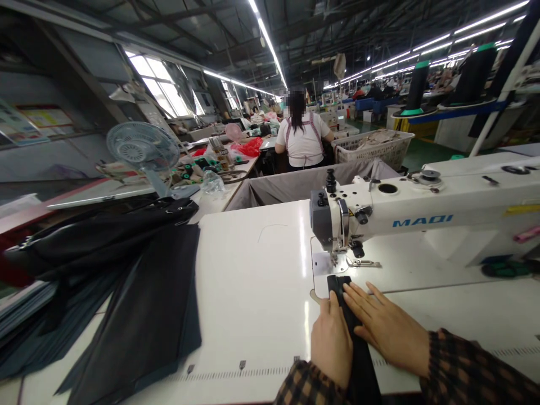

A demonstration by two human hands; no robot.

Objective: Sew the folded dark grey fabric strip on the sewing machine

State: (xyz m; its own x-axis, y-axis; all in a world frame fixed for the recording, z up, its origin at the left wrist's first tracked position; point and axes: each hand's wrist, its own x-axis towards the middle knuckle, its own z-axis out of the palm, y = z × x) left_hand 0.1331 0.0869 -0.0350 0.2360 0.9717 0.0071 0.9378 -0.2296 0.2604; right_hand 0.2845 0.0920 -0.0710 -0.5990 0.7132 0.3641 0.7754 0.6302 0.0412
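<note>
A narrow black fabric strip (346,315) lies on the white sewing table (253,281), running from the table's near edge up toward the presser foot (335,260) of the white MAQI sewing machine (422,211). My left hand (331,340) rests along the strip's left side, its thumb against the strip. On the right side my right hand (386,326) lies flat with its fingers spread, the fingertips pressing on the strip. The strip's far end stops just short of the needle.
A pile of black fabric pieces (126,281) covers the table's left part. Behind it stands a small desk fan (143,152) beside thread cones. A person in a white shirt (302,140) sits with their back to me; a white basket (375,147) is near them.
</note>
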